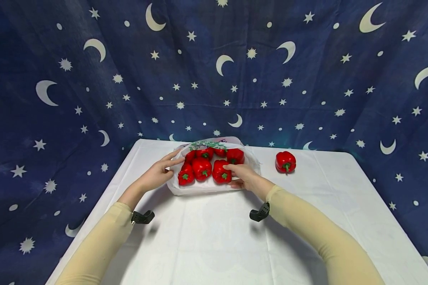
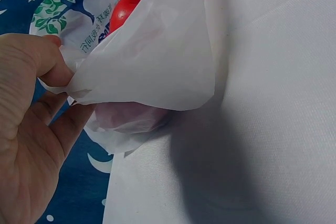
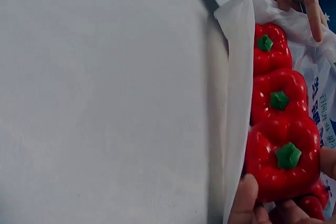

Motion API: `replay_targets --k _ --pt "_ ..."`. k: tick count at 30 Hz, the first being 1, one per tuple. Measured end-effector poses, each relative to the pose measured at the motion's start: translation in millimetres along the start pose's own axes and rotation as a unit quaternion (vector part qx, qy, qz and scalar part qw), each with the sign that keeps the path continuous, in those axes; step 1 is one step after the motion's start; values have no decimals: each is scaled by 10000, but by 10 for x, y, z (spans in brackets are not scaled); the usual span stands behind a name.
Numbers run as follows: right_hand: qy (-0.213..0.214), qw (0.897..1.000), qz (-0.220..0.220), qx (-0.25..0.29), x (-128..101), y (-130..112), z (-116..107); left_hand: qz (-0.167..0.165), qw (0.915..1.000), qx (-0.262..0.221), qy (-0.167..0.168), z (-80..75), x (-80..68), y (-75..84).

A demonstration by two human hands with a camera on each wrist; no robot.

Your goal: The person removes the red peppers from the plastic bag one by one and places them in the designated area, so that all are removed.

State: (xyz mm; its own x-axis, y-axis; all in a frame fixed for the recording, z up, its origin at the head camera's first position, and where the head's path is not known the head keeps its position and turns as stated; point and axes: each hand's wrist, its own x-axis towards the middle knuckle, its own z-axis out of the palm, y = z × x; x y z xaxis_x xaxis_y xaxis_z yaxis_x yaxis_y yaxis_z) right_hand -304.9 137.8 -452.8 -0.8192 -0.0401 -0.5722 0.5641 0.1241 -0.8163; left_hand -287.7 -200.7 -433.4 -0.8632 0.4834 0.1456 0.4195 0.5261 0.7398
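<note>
A white plastic bag (image 1: 196, 190) with a green tree print lies open toward me, with several red bell peppers (image 1: 201, 168) inside. At its left side, my left hand (image 1: 156, 174) pinches the bag's edge between thumb and fingers; the left wrist view shows the white film (image 2: 152, 45) drawn taut from that grip. Inside the bag's mouth, my right hand (image 1: 249, 178) grips a red bell pepper (image 1: 220, 171) at the right of the front row. In the right wrist view the fingers wrap the sides of this pepper (image 3: 262, 169), its green stem facing out.
One more red bell pepper (image 1: 284, 161) sits on the white-covered table (image 1: 214, 241), to the right of the bag. Behind the table hangs a dark blue curtain (image 1: 199, 51) with moons and stars. Each wrist wears a black camera (image 1: 142, 217).
</note>
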Motion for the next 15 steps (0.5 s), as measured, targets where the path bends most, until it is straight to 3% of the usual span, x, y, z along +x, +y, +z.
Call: replay_targets --k 8,15 --pt "-113 9999 -70 14 -11 -38 16 55 10000 -19 -55 -8 3 -7" --pt "37 9997 -190 165 -3 -61 73 34 10000 -7 -66 -9 8 -13"
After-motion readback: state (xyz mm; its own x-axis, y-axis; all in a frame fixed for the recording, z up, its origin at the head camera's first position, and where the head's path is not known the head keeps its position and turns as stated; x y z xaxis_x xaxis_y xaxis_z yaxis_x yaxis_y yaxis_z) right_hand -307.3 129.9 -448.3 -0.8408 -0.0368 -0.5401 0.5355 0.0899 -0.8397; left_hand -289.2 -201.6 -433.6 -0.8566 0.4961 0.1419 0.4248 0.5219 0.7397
